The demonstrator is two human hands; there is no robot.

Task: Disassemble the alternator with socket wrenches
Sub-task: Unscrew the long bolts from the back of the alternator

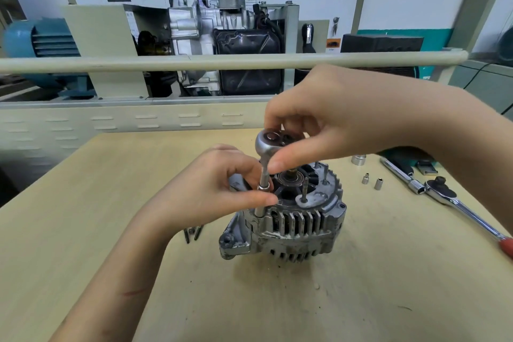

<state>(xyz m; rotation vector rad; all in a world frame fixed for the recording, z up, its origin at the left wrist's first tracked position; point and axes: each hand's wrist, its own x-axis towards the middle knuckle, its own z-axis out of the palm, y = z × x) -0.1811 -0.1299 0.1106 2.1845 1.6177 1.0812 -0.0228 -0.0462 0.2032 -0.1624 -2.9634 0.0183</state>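
Note:
A worn grey alternator point(294, 226) stands on the wooden table point(111, 203), bearing end up, with long studs sticking out of its top. A small ratchet wrench point(270, 143) stands upright on a socket extension point(262, 194) seated at the alternator's left rim. My right hand point(327, 119) grips the ratchet head from above with thumb and fingers. My left hand point(222, 189) pinches the extension shaft just below the head. The handle of this ratchet is hidden under my right hand.
A larger ratchet with a red grip point(455, 203) lies at the right, with two small sockets point(372, 182) and a bigger socket point(358, 159) near it. Loose bolts point(193, 233) lie left of the alternator. A rail and an engine training stand point(222, 36) rise behind the table.

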